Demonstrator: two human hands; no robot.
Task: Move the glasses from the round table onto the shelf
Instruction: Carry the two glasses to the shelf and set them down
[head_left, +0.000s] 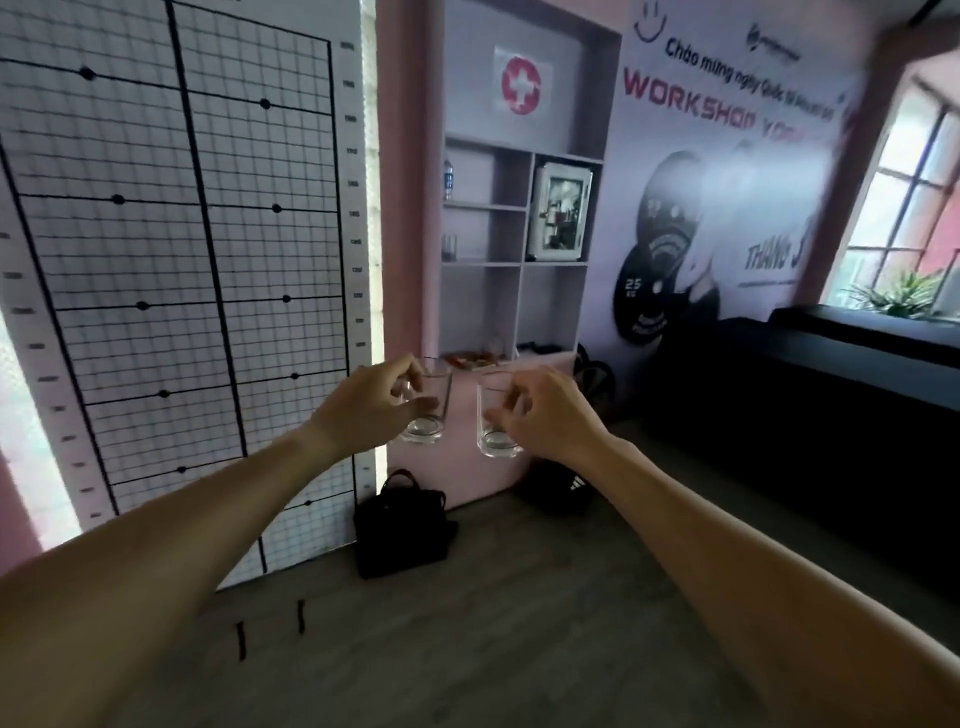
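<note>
two clear, empty drinking glasses with thick bases are held up in the air, side by side and slightly apart. the left glass (427, 406) is gripped by the left hand (363, 410), whose fingers wrap its near side from the left; it tilts a little, its rim leaning to the right, its base showing below the fingertips. the right glass (496, 415) is gripped by the right hand (545, 415) from the right, fingers curled round its upper half; it stands close to upright and hangs a touch lower than the other. beyond both hands stands the shelf (514, 265), a pale unit of open compartments, well apart from the glasses.
</note>
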